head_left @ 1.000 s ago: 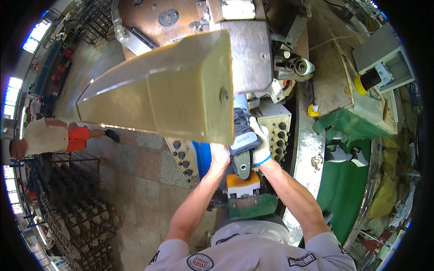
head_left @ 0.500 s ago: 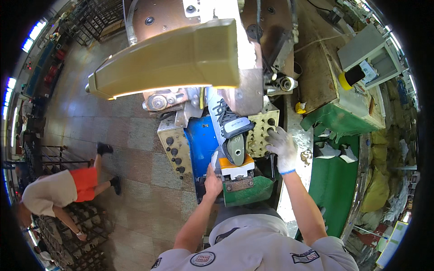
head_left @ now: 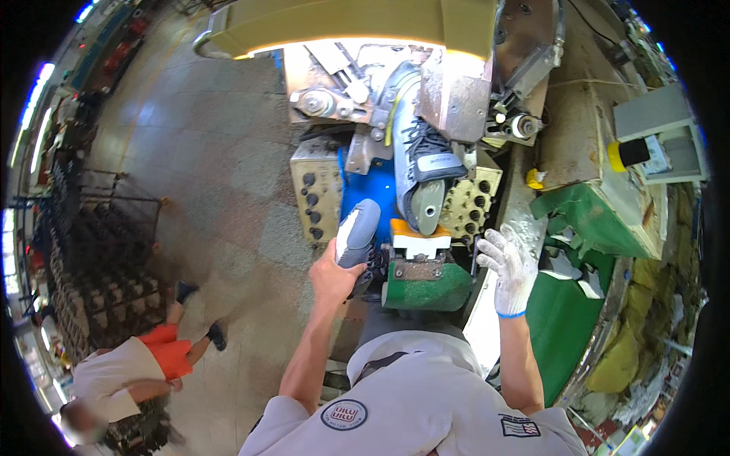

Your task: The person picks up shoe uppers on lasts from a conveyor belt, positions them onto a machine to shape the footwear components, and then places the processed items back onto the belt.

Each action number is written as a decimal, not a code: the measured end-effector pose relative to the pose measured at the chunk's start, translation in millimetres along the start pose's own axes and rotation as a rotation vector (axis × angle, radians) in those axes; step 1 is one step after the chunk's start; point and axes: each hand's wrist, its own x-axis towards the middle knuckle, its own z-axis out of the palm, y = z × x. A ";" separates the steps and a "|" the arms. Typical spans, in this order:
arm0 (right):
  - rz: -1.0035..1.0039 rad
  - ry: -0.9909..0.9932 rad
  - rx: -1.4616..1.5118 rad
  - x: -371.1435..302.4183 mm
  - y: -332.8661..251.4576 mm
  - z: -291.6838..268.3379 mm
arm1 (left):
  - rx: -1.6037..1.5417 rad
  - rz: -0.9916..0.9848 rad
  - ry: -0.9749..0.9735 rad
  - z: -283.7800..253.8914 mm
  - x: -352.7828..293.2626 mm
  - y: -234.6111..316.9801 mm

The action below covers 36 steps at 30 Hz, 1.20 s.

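My bare left hand (head_left: 334, 275) grips a grey shoe upper (head_left: 359, 228) with a pale side, its rounded toe pointing away from me. Clamped in the machine is another grey shoe upper (head_left: 408, 140) with dark laces. A grey-green shoe last (head_left: 428, 205) fills it and shows at its near end, above an orange pad (head_left: 401, 227) on a white block. My right hand (head_left: 508, 267), in a white knitted glove, is open and holds nothing, its fingers apart. It is nearest the right button panel (head_left: 473, 201), just off its near right corner.
A yellow-brown machine arm (head_left: 365, 26) with a lit lower edge spans the top. A green curved guard (head_left: 426, 287) sits before my waist. Another button panel (head_left: 310, 199) flanks the left side. White pieces lie on a green surface at right. A person (head_left: 122, 368) bends by racks at lower left.
My left hand has brought the shoe upper into clear view beside the machine's left side. My right hand has drawn back slightly from the button panel. The whole view has shifted.
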 end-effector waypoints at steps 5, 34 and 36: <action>-0.078 -0.342 -0.095 -46.4 -28.1 66.4 | 0.203 0.266 0.172 -83.7 -54.2 102.2; 0.323 1.102 -0.148 158.2 163.7 -606.9 | 0.050 0.227 -0.018 29.4 69.8 169.5; 0.475 1.419 -0.181 190.3 170.8 -577.4 | 0.074 0.206 0.068 19.7 41.8 143.8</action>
